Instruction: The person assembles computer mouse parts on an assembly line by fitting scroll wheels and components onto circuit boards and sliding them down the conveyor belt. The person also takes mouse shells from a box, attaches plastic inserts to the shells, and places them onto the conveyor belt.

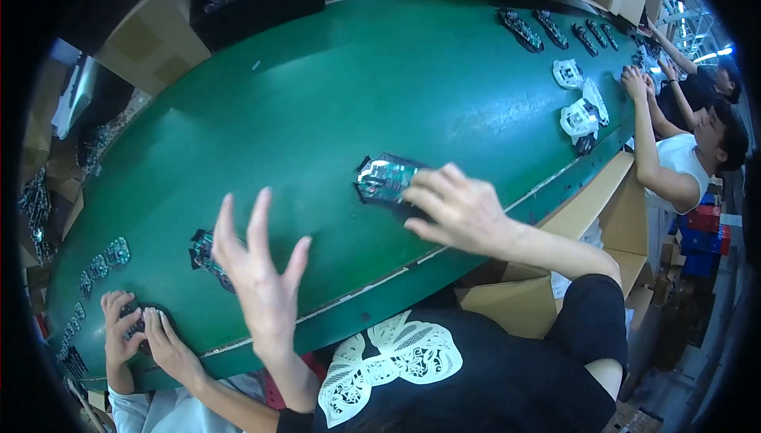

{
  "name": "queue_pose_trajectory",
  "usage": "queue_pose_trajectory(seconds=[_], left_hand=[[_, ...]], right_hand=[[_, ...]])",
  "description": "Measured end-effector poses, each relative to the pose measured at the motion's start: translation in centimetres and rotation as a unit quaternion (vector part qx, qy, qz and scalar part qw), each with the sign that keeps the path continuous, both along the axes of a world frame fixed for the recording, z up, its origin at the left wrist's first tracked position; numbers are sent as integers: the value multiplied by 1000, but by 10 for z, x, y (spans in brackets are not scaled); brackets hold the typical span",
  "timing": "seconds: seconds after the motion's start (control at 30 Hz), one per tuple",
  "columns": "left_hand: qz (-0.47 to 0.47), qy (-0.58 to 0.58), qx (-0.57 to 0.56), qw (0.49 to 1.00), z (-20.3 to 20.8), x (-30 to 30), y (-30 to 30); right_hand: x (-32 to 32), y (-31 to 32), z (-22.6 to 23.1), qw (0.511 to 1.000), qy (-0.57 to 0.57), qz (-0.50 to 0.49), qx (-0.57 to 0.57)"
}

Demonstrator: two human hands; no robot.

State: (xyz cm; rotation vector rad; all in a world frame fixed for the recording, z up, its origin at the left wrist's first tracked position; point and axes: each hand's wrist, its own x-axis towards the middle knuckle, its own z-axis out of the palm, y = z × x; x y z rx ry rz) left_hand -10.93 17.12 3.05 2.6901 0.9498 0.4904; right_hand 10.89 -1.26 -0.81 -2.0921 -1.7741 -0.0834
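Observation:
My right hand (464, 207) is closed, fingers bent over the right end of a black plastic shell with a green circuit board (386, 179) in it. The shell lies on the green work surface (317, 108), board side up. Over to the left, my left hand (265, 282) is raised with its fingers spread, and nothing is in it. Partly behind that hand, a second black shell with a green board (203, 249) rests on the surface.
At lower left, a co-worker's hands (166, 346) hold a dark part beside several circuit boards (117, 251). White shells (579, 118) and black board assemblies (521, 30) lie toward the far right. Co-workers sit at right. An open cardboard box (507, 306) stands by my right arm.

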Motion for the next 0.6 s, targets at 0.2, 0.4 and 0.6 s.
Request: queue_pose_trajectory(seconds=[0.2,0.4,0.6], left_hand=[[156,109,-74,979,1,-71,16],[121,121,-66,983,2,-57,7],[37,109,-30,993,-5,3,-15]], right_hand=[[138,19,-13,976,-25,-216,-4],[210,25,-23,961,-47,-273,10],[220,29,-32,963,-57,-261,18]])
